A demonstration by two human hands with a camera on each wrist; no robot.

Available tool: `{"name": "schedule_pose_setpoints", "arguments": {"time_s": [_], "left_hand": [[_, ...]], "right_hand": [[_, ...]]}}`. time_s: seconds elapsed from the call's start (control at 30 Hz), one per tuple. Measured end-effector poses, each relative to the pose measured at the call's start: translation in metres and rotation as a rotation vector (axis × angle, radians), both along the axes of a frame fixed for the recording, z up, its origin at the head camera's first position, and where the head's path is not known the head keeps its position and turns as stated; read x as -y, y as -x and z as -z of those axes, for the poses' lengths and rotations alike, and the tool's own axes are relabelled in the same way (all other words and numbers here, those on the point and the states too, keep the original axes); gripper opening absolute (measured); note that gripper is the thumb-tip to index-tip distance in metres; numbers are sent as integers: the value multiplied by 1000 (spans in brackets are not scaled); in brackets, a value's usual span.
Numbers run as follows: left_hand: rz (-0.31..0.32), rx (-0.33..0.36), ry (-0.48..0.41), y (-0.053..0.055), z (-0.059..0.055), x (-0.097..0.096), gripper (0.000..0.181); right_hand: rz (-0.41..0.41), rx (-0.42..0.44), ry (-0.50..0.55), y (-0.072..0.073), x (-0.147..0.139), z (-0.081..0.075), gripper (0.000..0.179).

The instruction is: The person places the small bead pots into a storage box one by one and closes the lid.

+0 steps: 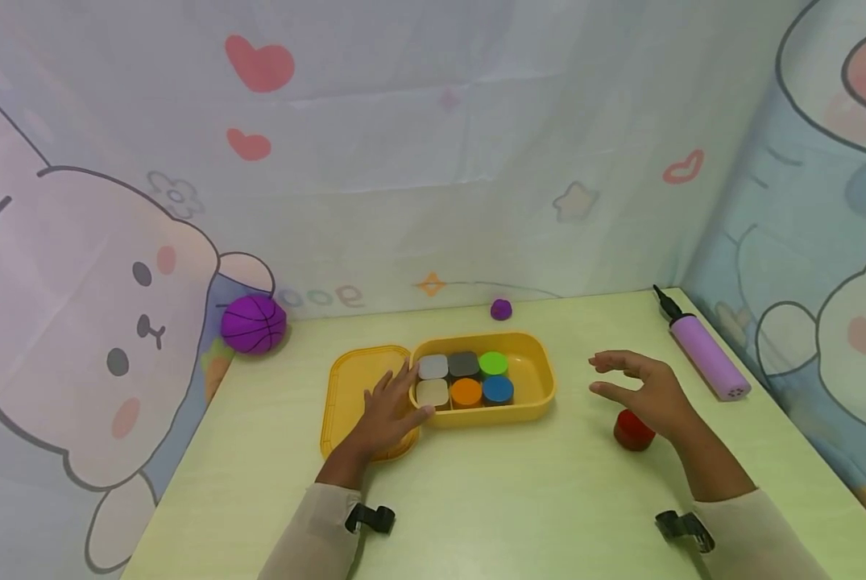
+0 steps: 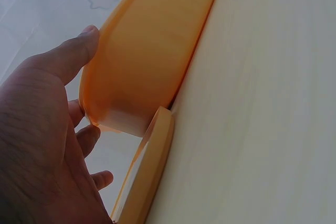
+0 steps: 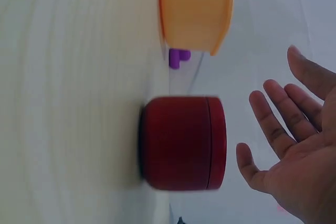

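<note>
A yellow plastic box point(image 1: 534, 379) stands mid-table, holding several small lidded tubs: grey, dark grey, green, beige, orange point(image 1: 466, 393) and blue. My left hand point(image 1: 389, 415) rests at the box's left end, thumb and fingertips right at the rim; the left wrist view shows the box wall point(image 2: 152, 40) beside them. Under that hand lies the yellow lid point(image 1: 349, 387). To the right, my right hand point(image 1: 643, 391) hovers with fingers spread in a loose curve and nothing between them. Just below it stands a red round tub point(image 1: 633, 432), apart from the fingers in the right wrist view.
A purple ball point(image 1: 254, 324) sits at the back left. Behind the box lies a small purple piece point(image 1: 501, 309). A lilac hand pump point(image 1: 710, 356) with a black nozzle lies along the right edge. A printed cloth backdrop rises behind the table.
</note>
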State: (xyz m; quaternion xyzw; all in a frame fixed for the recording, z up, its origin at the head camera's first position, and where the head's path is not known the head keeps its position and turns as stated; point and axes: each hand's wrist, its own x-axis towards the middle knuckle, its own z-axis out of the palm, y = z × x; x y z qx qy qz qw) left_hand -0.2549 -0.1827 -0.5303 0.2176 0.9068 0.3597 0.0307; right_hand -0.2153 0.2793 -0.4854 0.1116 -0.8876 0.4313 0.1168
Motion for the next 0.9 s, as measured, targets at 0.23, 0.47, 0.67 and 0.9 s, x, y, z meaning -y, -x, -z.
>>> {"name": "schedule_pose_setpoints", "arguments": {"time_s": [0.23, 0.47, 0.67, 0.9], "left_hand": [[13, 10, -1, 1, 2, -1, 88], [-1, 15, -7, 1, 3, -1, 88], [-3, 10, 0, 1, 4, 0, 88], [2, 3, -5, 1, 3, 0, 87]], "right_hand": [[-46, -2, 27, -4, -30, 7, 42], [-246, 68, 221, -3, -63, 24, 42], [-315, 193, 284, -3, -81, 38, 45], [-423, 241, 319, -6, -87, 41, 49]]}}
